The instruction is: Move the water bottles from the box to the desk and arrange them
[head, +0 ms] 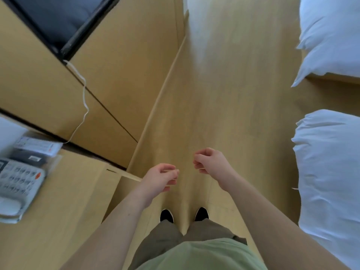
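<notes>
Both hands hang loosely curled and hold nothing: the left hand (161, 177) and the right hand (209, 163) are raised side by side over the floor (229, 94), near each other but apart, bare forearms reaching out from a green shirt (200, 256). No bottles or box show in this view, so where they are cannot be told. Below the hands, two black shoes (166, 215) stand on the light wood floor, under brown trousers (161, 240). To the left is a desk (68, 201) of pale wood, bearing a grey phone (17, 184) with a keypad and some printed cards (37, 146) just beyond it. A white cord (84, 98) trails down the wooden cabinet front behind the desk, and a dark screen (58, 20) sits at upper left. On the right edge, two beds with white bedding (329, 162) are set one beyond the other, with a gap of floor between them.
</notes>
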